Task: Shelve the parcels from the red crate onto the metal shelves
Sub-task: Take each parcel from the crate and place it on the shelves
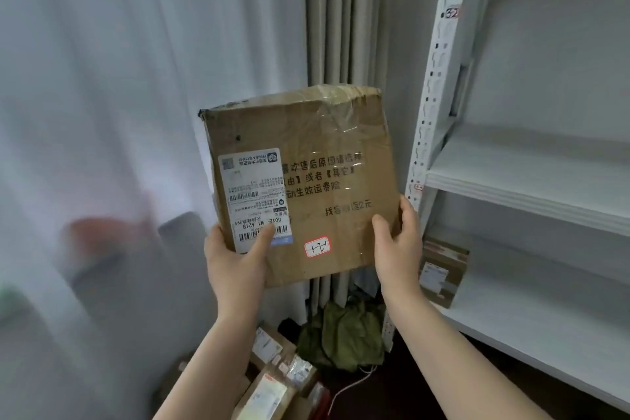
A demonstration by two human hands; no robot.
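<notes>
Two hands hold one brown cardboard parcel [306, 160] upright in mid-air, at nine o'clock of the white metal shelves [511, 177] and clear of them. Its seven-o'clock corner sits in the left hand [235, 259], whose thumb lies across the white shipping label [254, 194]. The right hand [397, 249] clasps the five-o'clock edge with its thumb on the front face and its fingers hidden behind. At four o'clock a smaller parcel [443, 269] stands on a lower shelf. At six o'clock, more parcels [272, 372] lie heaped beside a green bag [344, 334].

parcel [306, 181]: upright | left grip [235, 259], right grip [397, 245]: holding its bottom corners | metal shelves [511, 194]: just beside
</notes>
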